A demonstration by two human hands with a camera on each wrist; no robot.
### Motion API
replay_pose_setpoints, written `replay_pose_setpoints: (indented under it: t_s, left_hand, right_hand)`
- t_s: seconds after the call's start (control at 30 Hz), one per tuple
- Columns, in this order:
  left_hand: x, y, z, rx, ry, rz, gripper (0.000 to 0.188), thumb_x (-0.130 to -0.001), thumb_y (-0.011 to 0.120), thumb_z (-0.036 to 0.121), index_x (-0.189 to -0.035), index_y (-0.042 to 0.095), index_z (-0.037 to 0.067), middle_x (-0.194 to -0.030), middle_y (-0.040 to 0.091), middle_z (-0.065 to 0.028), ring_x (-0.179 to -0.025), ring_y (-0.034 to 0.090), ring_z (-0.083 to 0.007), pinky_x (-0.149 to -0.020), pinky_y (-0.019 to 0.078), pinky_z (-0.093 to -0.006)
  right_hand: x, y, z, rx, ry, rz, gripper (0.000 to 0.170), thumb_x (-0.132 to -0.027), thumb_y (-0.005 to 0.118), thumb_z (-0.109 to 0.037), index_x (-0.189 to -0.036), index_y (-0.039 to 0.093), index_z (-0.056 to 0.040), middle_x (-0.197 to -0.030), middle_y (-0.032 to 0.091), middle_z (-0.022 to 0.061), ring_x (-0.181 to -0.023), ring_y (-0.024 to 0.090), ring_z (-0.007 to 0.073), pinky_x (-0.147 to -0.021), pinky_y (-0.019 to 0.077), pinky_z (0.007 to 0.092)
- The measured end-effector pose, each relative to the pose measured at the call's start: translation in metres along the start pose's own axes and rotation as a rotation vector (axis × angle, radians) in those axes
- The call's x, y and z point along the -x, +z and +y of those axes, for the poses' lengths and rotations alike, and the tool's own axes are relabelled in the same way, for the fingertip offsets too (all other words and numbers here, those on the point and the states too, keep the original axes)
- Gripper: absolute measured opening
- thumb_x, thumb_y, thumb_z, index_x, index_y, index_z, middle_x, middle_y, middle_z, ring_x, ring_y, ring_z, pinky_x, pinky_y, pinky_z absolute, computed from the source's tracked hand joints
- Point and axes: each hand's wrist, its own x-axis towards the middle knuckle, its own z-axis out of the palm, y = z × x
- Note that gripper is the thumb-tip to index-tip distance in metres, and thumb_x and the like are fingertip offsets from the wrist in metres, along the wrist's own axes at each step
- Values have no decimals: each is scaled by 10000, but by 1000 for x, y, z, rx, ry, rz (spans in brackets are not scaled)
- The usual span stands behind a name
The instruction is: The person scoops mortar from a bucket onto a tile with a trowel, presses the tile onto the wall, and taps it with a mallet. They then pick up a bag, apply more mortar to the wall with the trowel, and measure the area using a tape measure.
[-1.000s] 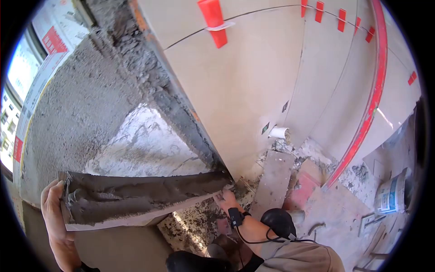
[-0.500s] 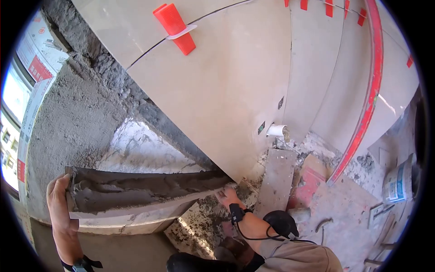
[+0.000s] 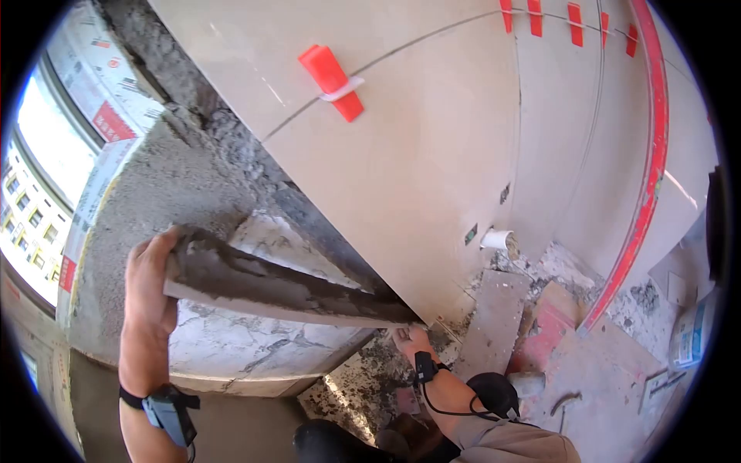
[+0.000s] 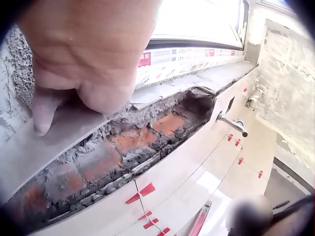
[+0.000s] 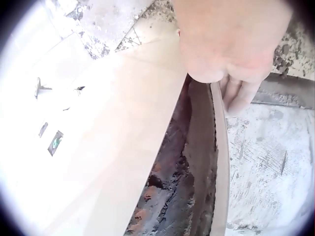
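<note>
Left hand [image 3: 147, 282], curled round the near-left end of the slab [image 3: 282, 311]; in the left wrist view one digit lies flat on its smooth face. Right hand [image 3: 411, 343], closed on the opposite end, its fingers bent over the slab's edge in the right wrist view. The slab thus lies between the two hands, its long axis running from one to the other: in the head view, rightward from the left hand and slightly down. Along its upper side it carries mortar [image 3: 285, 284], which faces the wall tile [image 3: 401, 177].

The governing relation is a wedge. The slab and the lower edge of the wall tile converge at the right hand, where the slab's end lies just beside the tile's lower corner; whether they touch cannot be told. Toward the left hand they diverge, and that end stands well apart from the tile. The right hand is therefore the nearer to the tile. In the left wrist view, a gap of rough brick [image 4: 133, 142] lies between slab and tile.

Farther out: a white patch [image 3: 270, 239] shows beyond the slab; red clips [image 3: 332, 83] sit on the tile joint; a white pipe [image 3: 494, 239] projects near the tile's foot; a red bar [image 3: 629, 231] leans at right.
</note>
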Motion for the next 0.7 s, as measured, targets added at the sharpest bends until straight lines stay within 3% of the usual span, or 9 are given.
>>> replay_pose_setpoints:
  t_s: [0.03, 0.13, 0.23, 0.27, 0.37, 0.4, 0.5, 0.63, 0.7]
  left_hand:
    - [-3, 5, 1, -9, 13, -21, 212, -887, 526, 123, -871, 601, -74, -793, 628, -117, -653, 617, -178, -597, 515, -284]
    - [-8, 24, 9, -44, -11, -37, 269, -908, 503, 169, -863, 590, -81, -744, 625, -131, -562, 618, -197, -477, 529, -301]
    - [-11, 36, 15, -132, -14, -70, 313, -920, 473, 206, -857, 593, -76, -694, 619, -125, -508, 609, -202, -396, 507, -286]
    - [-10, 41, 19, -163, -19, -81, 326, -922, 465, 216, -856, 595, -76, -682, 617, -124, -496, 607, -202, -377, 498, -281]
    - [-10, 55, 28, -216, -30, -104, 345, -920, 456, 232, -860, 599, -76, -685, 623, -134, -503, 614, -201, -367, 495, -278]
    - [-16, 55, 26, -237, -15, -113, 345, -907, 468, 229, -853, 602, -84, -702, 630, -148, -509, 617, -211, -370, 500, -286]
    - [-27, 61, 26, -275, -2, -119, 348, -894, 482, 235, -838, 602, -87, -706, 631, -151, -509, 617, -225, -383, 511, -296]
    - [-39, 71, 27, -236, 32, -163, 313, -875, 501, 204, -823, 602, -89, -698, 626, -144, -525, 628, -236, -397, 528, -338]
    - [-45, 79, 29, -232, 70, -138, 303, -854, 513, 181, -800, 600, -104, -691, 623, -154, -521, 629, -262, -401, 531, -369]
  right_hand:
    - [11, 11, 0, -11, 12, 38, 123, -954, 425, -154, -941, 527, -86, -827, 562, 58, -797, 552, 213, -739, 496, 338]
    - [27, 11, -1, 191, 6, -103, 278, -999, 380, -172, -747, 414, -59, -669, 441, 27, -614, 409, 178, -706, 461, 306]
    - [44, 9, -8, 174, 162, -129, 294, -1003, 356, -170, -736, 403, -58, -638, 415, 15, -602, 386, 166, -659, 447, 312]
    - [65, 24, 0, 295, -1, 88, 250, -995, 362, -164, -795, 439, -35, -696, 484, 40, -634, 446, 188, -685, 468, 335]
    - [91, 36, -5, 492, -26, 143, 206, -984, 378, -173, -889, 471, -16, -798, 558, 83, -692, 518, 226, -719, 487, 374]
    - [89, 26, -12, 552, 13, -39, 190, -973, 409, -185, -969, 486, -11, -898, 594, 118, -763, 573, 258, -730, 509, 399]
    - [105, 43, -17, 904, -10, -97, 187, -966, 433, -197, -966, 493, -20, -899, 593, 126, -776, 584, 250, -709, 522, 394]
    - [172, 105, -10, 1243, -148, -249, 242, -926, 559, -258, -951, 540, -18, -801, 617, 95, -651, 593, 184, -597, 525, 328]
    - [188, 130, -4, 1442, -309, -313, 253, -898, 609, -261, -905, 571, -11, -752, 626, 82, -614, 590, 156, -552, 505, 298]
